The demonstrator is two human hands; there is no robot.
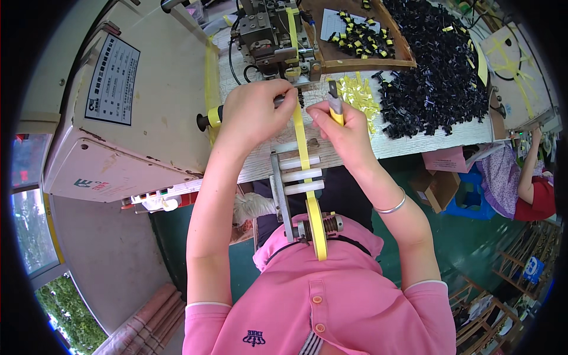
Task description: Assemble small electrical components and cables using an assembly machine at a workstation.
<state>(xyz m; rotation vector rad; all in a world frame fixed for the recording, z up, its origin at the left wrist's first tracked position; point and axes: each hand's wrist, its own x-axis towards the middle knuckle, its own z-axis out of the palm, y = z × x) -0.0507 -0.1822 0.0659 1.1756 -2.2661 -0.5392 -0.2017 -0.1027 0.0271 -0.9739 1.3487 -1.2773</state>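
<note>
My left hand (257,112) is closed beside the yellow tape strip (300,133), its fingertips pinched just below the machine. A dark bit shows at these fingers, but what they grip is mostly hidden. Next to them lies a small black ridged part (300,97). In my right hand (346,130), closed, is a short tool (335,105) with a dark flat tip and a grey and yellow wrapped handle. The strip rises from a yellow tape reel (317,228) at my waist, over white rollers (303,176), to the metal machine (269,41).
Small yellow pieces (358,97) lie right of my right hand, beside a large heap of black parts (432,83). A wooden tray (370,63) holds black-and-yellow parts. A big beige cabinet (127,112) bounds the left. Another person's arm (528,165) shows at far right.
</note>
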